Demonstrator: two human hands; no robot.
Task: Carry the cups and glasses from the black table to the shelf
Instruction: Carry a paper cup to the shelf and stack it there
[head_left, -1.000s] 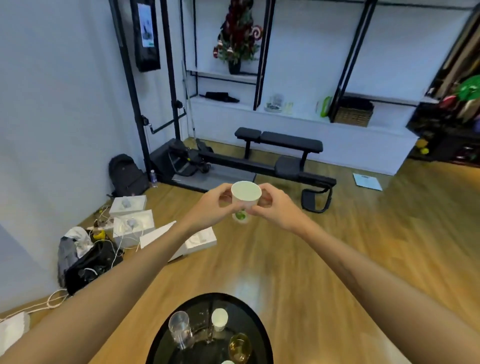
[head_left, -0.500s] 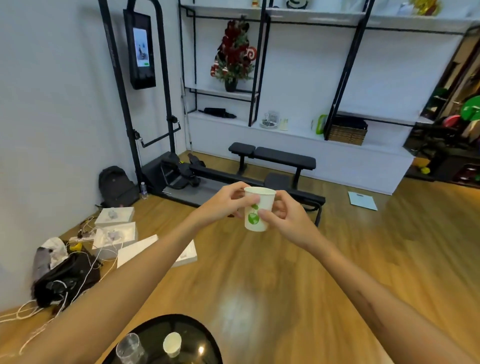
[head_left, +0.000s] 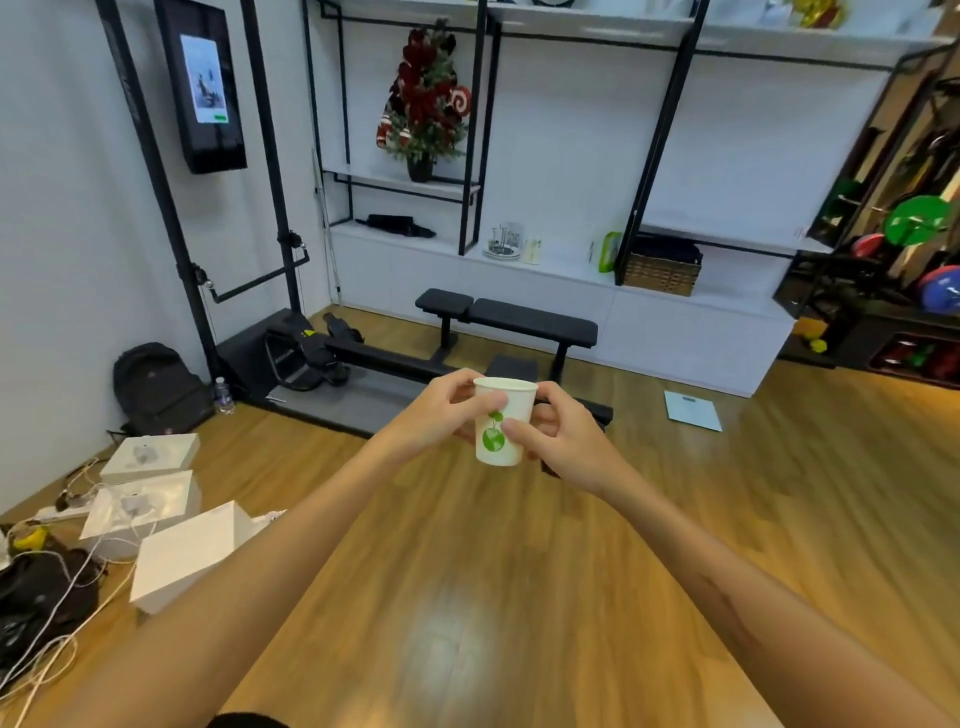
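Note:
A white paper cup (head_left: 511, 410) with a green print is held upright in front of me over the wooden floor. My left hand (head_left: 441, 421) grips its left side and my right hand (head_left: 563, 447) pinches its right side. The white shelf (head_left: 561, 262) runs along the far wall, with a glass holder and small cups (head_left: 506, 241) standing on it. Only a sliver of the black table (head_left: 244, 721) shows at the bottom edge, and what stands on it is out of view.
A black weight bench (head_left: 511, 322) and a rowing machine (head_left: 311, 358) stand between me and the shelf. White boxes (head_left: 156, 499), cables and a black backpack (head_left: 153, 387) lie on the floor at the left. A wicker basket (head_left: 662, 273) sits on the shelf; a weight rack (head_left: 914, 270) stands at right.
My view has moved forward and up; the black table with its glasses has slid out of the bottom. The shelf is closer. Both hands keep hold of the cup, now seen upright from the side.

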